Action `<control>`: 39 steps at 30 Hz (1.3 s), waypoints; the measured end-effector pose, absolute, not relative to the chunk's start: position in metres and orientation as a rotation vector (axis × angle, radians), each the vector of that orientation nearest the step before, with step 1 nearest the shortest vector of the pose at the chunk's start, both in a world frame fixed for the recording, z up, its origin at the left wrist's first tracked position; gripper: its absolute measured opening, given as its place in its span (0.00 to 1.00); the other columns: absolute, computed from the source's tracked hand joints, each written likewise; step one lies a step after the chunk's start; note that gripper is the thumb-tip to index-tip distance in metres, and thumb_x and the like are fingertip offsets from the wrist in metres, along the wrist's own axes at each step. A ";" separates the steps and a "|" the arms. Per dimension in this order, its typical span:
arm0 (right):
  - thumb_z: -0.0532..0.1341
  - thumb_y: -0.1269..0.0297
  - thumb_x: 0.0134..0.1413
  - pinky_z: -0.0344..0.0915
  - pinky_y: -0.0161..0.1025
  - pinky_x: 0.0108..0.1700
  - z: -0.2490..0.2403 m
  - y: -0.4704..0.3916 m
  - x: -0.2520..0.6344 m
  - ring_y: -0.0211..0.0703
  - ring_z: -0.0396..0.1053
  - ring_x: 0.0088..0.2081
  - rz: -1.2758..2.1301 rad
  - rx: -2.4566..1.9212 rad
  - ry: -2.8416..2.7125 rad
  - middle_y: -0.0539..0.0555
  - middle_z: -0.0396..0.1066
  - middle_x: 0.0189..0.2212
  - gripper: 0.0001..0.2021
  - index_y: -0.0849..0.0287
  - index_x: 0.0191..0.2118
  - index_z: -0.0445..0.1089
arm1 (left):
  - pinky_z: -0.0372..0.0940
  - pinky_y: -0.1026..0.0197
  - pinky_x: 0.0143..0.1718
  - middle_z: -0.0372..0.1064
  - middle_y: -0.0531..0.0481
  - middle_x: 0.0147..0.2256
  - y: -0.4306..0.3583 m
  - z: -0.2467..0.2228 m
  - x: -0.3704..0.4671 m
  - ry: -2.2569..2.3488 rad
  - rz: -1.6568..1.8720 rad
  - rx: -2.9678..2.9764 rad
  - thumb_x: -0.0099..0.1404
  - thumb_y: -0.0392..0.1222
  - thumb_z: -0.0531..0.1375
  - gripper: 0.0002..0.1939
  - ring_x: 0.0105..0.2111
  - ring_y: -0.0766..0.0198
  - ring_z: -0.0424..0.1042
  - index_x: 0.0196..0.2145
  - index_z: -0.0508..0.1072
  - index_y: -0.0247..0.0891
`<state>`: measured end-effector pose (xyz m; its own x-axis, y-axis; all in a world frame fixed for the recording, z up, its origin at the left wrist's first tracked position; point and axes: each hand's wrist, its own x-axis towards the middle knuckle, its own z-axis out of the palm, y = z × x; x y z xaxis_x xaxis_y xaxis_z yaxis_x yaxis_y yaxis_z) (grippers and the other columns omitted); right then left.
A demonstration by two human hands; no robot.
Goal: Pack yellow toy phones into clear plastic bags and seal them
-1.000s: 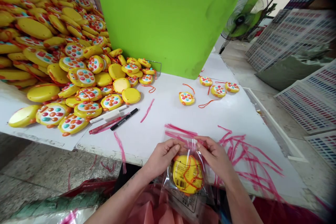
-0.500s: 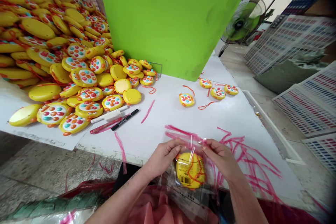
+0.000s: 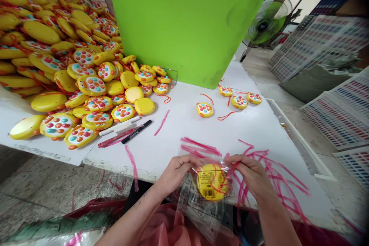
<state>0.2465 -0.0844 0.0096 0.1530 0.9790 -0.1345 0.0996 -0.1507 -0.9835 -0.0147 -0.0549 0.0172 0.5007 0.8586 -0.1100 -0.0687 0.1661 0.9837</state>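
A clear plastic bag [image 3: 201, 215] with black print hangs at the table's front edge, and inside its upper part lies a yellow toy [image 3: 211, 184], its barcode side facing up, with an orange cord over it. My left hand [image 3: 180, 171] pinches the bag's upper left edge beside the toy. On the other side my right hand [image 3: 248, 169] has its fingers closed on the bag's upper right edge, near some pink strips. Pink strips [image 3: 198, 148] lie just beyond the bag, and more pink strips [image 3: 276, 184] are scattered to the right.
A large heap of yellow toys [image 3: 95, 84] covers the table's left. Pens [image 3: 137, 131] lie in front of it. A green panel [image 3: 184, 27] stands at the back. Several loose toys [image 3: 205, 110] with cords sit beyond my hands. A fan [image 3: 262, 26] stands behind right.
The toy and the top of the bag have tilted and shifted slightly right and up. My right hand has moved a little right, and the bag's lower part hangs more in view.
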 end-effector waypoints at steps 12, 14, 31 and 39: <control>0.59 0.50 0.54 0.63 0.35 0.29 0.025 -0.087 0.244 0.39 0.67 0.26 1.206 -1.650 -1.401 0.50 0.73 0.26 0.16 0.59 0.34 0.74 | 0.62 0.65 0.34 0.72 0.48 0.28 -0.062 0.017 -0.009 0.921 0.741 1.429 0.67 0.47 0.52 0.17 0.31 0.63 0.70 0.29 0.74 0.33; 0.61 0.49 0.51 0.62 0.34 0.26 0.025 -0.086 0.254 0.37 0.66 0.23 1.183 -1.667 -1.324 0.50 0.72 0.24 0.16 0.59 0.33 0.74 | 0.63 0.65 0.36 0.74 0.48 0.34 -0.063 0.020 -0.010 0.888 0.726 1.501 0.67 0.46 0.53 0.14 0.34 0.62 0.71 0.38 0.74 0.34; 0.58 0.52 0.56 0.66 0.52 0.51 0.035 -0.056 0.257 0.52 0.69 0.51 0.778 -1.657 -1.460 0.58 0.71 0.51 0.20 0.53 0.53 0.68 | 0.58 0.47 0.50 0.68 0.47 0.53 -0.070 0.001 -0.001 1.072 0.655 2.423 0.65 0.41 0.58 0.12 0.51 0.52 0.62 0.47 0.70 0.39; 0.52 0.57 0.60 0.53 0.53 0.62 0.006 0.052 0.259 0.54 0.49 0.65 0.249 -2.010 -2.089 0.64 0.53 0.63 0.26 0.65 0.61 0.58 | 0.59 0.47 0.49 0.68 0.46 0.52 -0.070 0.004 -0.002 1.075 0.671 2.448 0.66 0.38 0.57 0.11 0.49 0.53 0.63 0.46 0.70 0.39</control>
<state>0.2594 0.0521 0.0064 -0.0319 0.9983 0.0484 0.9590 0.0442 -0.2800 -0.0017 -0.0695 0.0044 0.5927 0.7589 0.2697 0.5762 -0.6335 0.5164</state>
